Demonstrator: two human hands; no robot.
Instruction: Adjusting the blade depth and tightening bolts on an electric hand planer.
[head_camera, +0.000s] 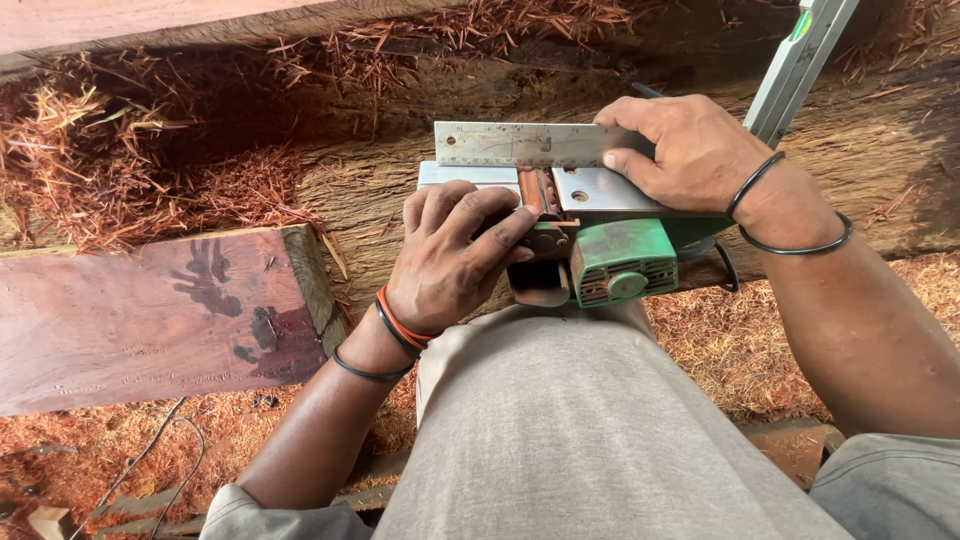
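Note:
A green electric planer (620, 262) lies upside down on my knee, its flat metal sole (590, 188) facing up. My left hand (452, 255) grips the planer's front end, beside the reddish cutter drum (538, 192). My right hand (690, 152) presses a steel ruler (520, 143) on edge across the sole. Black bands circle both wrists, with an orange one on the left.
A thick log (400, 170) runs behind the planer. A reddish plank (140, 315) lies at left. Red wood shavings (110, 160) cover the ground. A green-and-silver spirit level (800, 60) leans at top right. A thin cord (150, 450) trails at bottom left.

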